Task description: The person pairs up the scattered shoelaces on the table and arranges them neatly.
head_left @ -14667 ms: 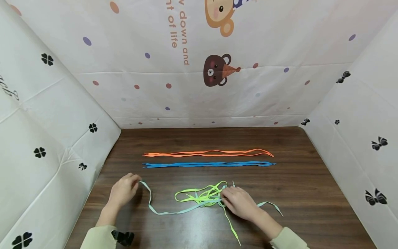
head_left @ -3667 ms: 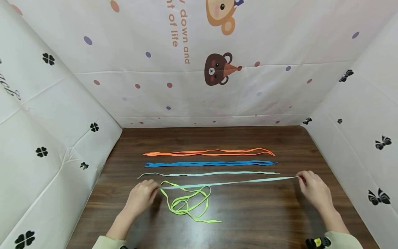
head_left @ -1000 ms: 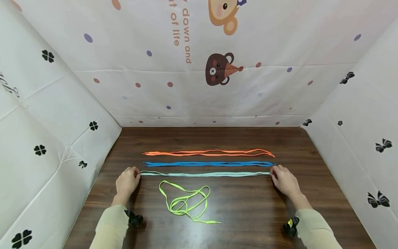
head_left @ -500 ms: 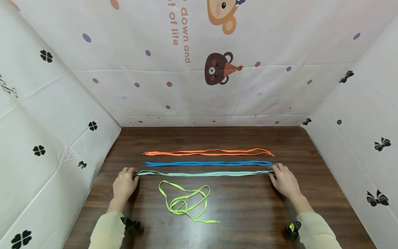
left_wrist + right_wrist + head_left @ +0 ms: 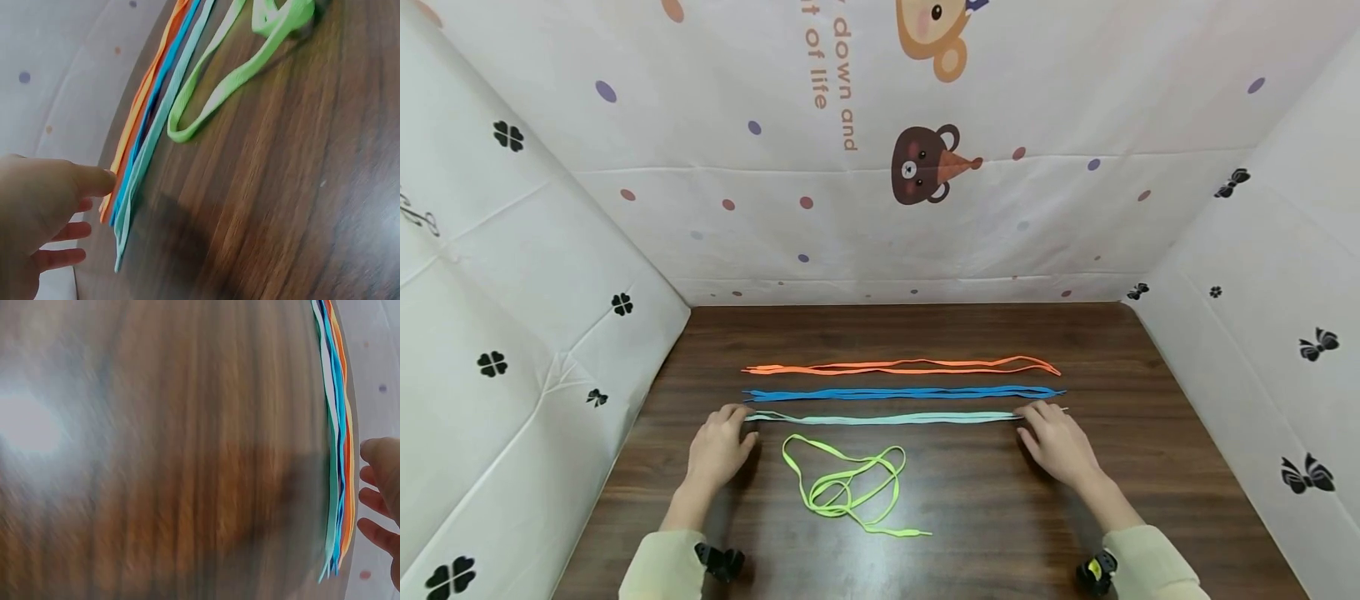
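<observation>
Mint-green shoelaces [image 5: 895,419] lie side by side in a straight row across the table. My left hand [image 5: 718,447] is over their left end; the left wrist view shows its fingers [image 5: 65,256] spread, with nothing pinched. At the other end my right hand [image 5: 1057,442] hovers with fingers and thumb apart, and a lace tip pokes out past its fingers. In the right wrist view the fingers [image 5: 374,501] are loose beside the lace ends. A lime-green shoelace [image 5: 831,512] lies in a loopy tangle nearer me.
Beyond the mint laces run blue shoelaces [image 5: 910,392], then orange shoelaces [image 5: 778,369], both stretched left to right. White printed sheets [image 5: 775,225] stand at the back and both sides of the wooden table [image 5: 1000,533]. Black wrist cameras [image 5: 721,562] sit on both wrists.
Earlier the hands drew a mint lace from the tangle and stretched it beside another. Within the last second they let go of the row's ends, and both moved inward along it.
</observation>
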{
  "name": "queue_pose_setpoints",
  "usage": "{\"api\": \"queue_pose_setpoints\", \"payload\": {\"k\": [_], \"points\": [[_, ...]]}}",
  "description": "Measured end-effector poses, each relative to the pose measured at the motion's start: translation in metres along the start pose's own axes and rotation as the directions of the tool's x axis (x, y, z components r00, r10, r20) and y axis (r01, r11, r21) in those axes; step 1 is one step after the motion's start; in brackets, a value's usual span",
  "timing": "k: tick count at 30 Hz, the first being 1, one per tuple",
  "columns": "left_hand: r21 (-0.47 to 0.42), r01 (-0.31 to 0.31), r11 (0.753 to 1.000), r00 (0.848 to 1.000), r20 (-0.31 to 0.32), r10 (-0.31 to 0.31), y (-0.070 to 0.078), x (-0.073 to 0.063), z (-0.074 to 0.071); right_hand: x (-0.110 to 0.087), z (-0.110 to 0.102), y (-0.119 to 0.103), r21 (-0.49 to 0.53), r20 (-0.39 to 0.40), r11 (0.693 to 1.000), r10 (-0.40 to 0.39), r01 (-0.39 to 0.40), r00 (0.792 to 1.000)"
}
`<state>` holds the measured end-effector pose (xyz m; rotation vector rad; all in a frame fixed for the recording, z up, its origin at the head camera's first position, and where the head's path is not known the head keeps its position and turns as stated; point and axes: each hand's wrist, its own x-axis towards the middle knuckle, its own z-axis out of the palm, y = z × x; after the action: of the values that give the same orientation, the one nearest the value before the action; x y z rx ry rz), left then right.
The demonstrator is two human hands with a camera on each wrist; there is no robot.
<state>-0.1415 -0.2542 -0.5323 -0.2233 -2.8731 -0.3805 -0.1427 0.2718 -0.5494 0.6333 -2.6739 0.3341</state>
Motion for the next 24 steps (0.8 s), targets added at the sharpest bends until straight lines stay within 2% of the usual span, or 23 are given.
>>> {"api": "queue_pose_setpoints", "payload": {"k": [7, 14, 19, 24], "points": [[0.001, -0.125, 0.992, 0.992, -0.025, 0.125, 0.019, -0.008, 0.001, 0.001, 0.008, -0.03, 0.039, 0.03, 0.996, -0.084, 0.083, 0.996], [-0.028, -0.175, 0.984, 0.984, -0.024, 0.174, 0.038, -0.015, 0.006, 0.004, 0.013, -0.058, 0.076, 0.049, 0.985, -0.162, 0.158, 0.986], [-0.045, -0.269, 0.962, 0.961, -0.086, 0.264, 0.05, -0.02, 0.011, 0.003, 0.017, -0.075, 0.118, 0.081, 0.976, -0.195, 0.185, 0.977], [-0.053, -0.309, 0.949, 0.947, -0.104, 0.303, 0.062, -0.026, 0.014, 0.001, 0.021, -0.091, 0.159, 0.102, 0.963, -0.236, 0.218, 0.966]]}}
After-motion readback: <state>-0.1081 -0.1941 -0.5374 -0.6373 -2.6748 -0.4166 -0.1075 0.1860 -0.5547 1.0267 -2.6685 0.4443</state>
